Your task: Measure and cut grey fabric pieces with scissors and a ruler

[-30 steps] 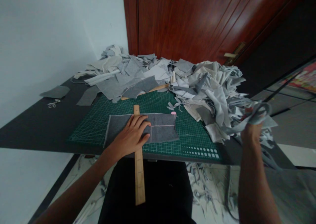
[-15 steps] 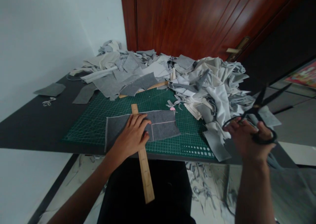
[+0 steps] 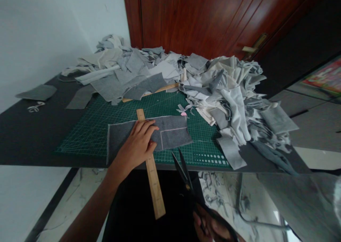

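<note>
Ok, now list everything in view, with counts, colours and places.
Table: one, dark, centre
Cutting mat: one, green, on the table
Marked cloth: one, dark grey, on the mat
Wooden ruler: one, tan, across the cloth
Scissors: one pair, black, near edge
Pink piece: one, pink, cloth's far right corner
Fabric scraps: many, grey and white, table's back and right
Wooden strip: one, tan, partly under the scraps
Flat pieces: two, grey, table's left
Small tangle: one, pale, near them
Floor scraps: many, grey and pale, under table
Door: one, red-brown, behind the table
Handle: one, gold, on door
Wall: one, white, left
Lap: one, clothed black, bottom centre
Left hand: one, on the ruler
Right hand: one, holding scissors
</note>
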The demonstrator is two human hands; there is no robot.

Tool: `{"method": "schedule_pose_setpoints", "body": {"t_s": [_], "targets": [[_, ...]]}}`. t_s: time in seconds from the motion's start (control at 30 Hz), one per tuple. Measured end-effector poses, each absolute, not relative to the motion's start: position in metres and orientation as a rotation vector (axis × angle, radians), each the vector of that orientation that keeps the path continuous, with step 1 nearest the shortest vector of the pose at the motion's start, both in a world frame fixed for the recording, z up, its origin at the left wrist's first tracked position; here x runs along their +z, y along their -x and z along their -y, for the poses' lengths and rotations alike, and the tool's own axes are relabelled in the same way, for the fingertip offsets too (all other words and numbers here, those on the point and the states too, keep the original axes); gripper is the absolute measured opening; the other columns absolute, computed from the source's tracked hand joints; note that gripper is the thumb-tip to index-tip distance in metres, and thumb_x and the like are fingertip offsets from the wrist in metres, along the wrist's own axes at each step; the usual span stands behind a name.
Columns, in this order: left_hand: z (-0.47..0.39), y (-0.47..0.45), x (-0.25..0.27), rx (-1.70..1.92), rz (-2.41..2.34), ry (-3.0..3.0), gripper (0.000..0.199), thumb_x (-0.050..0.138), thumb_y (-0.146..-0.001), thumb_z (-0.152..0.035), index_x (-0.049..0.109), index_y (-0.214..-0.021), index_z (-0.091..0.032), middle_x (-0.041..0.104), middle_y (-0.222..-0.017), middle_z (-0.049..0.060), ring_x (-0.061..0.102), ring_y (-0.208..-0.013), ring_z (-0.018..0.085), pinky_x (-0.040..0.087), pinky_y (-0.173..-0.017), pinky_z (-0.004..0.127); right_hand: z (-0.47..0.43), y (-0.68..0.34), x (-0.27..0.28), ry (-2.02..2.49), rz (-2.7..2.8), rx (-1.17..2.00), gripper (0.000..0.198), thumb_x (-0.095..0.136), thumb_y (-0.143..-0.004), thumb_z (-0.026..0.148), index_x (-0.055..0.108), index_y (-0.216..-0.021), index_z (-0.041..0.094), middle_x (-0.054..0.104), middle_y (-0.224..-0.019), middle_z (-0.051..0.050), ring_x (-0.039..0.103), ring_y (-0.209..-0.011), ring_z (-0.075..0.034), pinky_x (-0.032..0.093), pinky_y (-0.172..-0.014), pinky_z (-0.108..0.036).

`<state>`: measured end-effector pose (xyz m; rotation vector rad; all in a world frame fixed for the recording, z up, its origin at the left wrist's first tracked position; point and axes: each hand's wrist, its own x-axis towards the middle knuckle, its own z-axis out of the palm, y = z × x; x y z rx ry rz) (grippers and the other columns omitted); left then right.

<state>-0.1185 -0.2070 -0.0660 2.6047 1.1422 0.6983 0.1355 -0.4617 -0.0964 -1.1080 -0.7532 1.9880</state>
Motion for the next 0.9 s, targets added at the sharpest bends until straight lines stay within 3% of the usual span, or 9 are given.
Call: {"method": "schedule_pose_setpoints", "body": {"t_s": [0.2, 0.3, 0.6, 0.73, 0.9], "targets": [[0.204, 0.120, -0.068, 0.730, -1.124, -2.570, 0.040, 0.051, -0.086, -0.011, 0.058, -0.124, -0.019, 0.057, -0.145, 0.014, 0.045, -0.142, 0.034, 0.034, -0.124, 0.060, 0.445, -0.099, -0.104, 0.977, 0.576, 2.052, 0.064, 0.077, -0.074, 0.078, 0.054, -0.096, 0.022, 0.039, -0.066, 0.008, 0.031, -0.051, -0.006, 0.030, -0.048, -0.019], [0.204, 0.121, -0.069, 0.754, -1.113, -2.544, 0.040, 0.052, -0.086, -0.010, 0.057, -0.124, -0.019, 0.057, -0.145, 0.014, 0.045, -0.142, 0.033, 0.035, -0.124, 0.058, 0.430, -0.081, -0.102, 0.944, 0.527, 2.100, 0.065, 0.073, -0.077, 0.080, 0.050, -0.099, 0.023, 0.039, -0.063, 0.010, 0.036, -0.045, -0.006, 0.038, -0.046, -0.020], [0.206, 0.125, -0.069, 0.798, -1.102, -2.465, 0.052, 0.049, -0.086, -0.006, 0.046, -0.136, -0.018, 0.055, -0.140, 0.014, 0.047, -0.139, 0.030, 0.039, -0.122, 0.054, 0.396, -0.045, -0.075, 1.055, 0.579, 1.948, 0.064, 0.071, -0.080, 0.079, 0.051, -0.098, 0.021, 0.040, -0.064, 0.010, 0.038, -0.046, -0.005, 0.047, -0.050, -0.022], [0.206, 0.127, -0.068, 0.781, -1.122, -2.387, 0.055, 0.048, -0.087, -0.006, 0.043, -0.141, -0.019, 0.054, -0.136, 0.014, 0.056, -0.125, 0.028, 0.048, -0.112, 0.050, 0.393, -0.039, -0.077, 1.072, 0.631, 1.907, 0.061, 0.069, -0.083, 0.077, 0.051, -0.095, 0.020, 0.042, -0.067, 0.009, 0.040, -0.048, -0.005, 0.050, -0.053, -0.023], [0.207, 0.127, -0.066, 0.767, -1.127, -2.365, 0.056, 0.048, -0.088, -0.006, 0.042, -0.142, -0.019, 0.056, -0.129, 0.013, 0.057, -0.118, 0.027, 0.049, -0.110, 0.049, 0.391, -0.036, -0.073, 1.165, 0.662, 1.881, 0.062, 0.069, -0.083, 0.077, 0.051, -0.095, 0.019, 0.043, -0.070, 0.009, 0.041, -0.051, -0.005, 0.050, -0.057, -0.024]]}}
